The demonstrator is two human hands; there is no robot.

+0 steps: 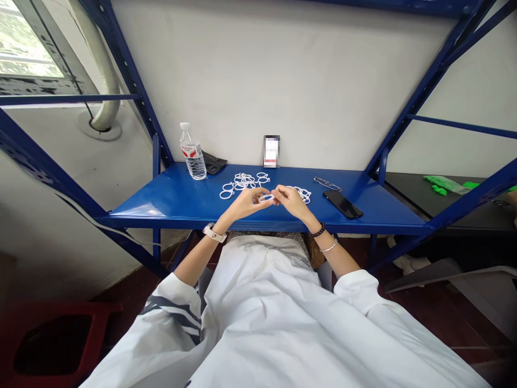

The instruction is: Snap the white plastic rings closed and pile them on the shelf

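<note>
My left hand pinches a small white ring just above the front part of the blue table. From the other side, my right hand has its fingertips closed at the ring's right edge, and both hands meet there. Behind my left hand lies a loose pile of white rings, each seeming to have a small tab or loop. A second group of white rings is partly hidden behind my right hand. Fine detail at the fingertips is too small to make out.
A water bottle stands at the back left beside a black pouch. One phone leans upright on the wall. To the right lie eyeglasses and a black phone. Blue metal posts flank the table.
</note>
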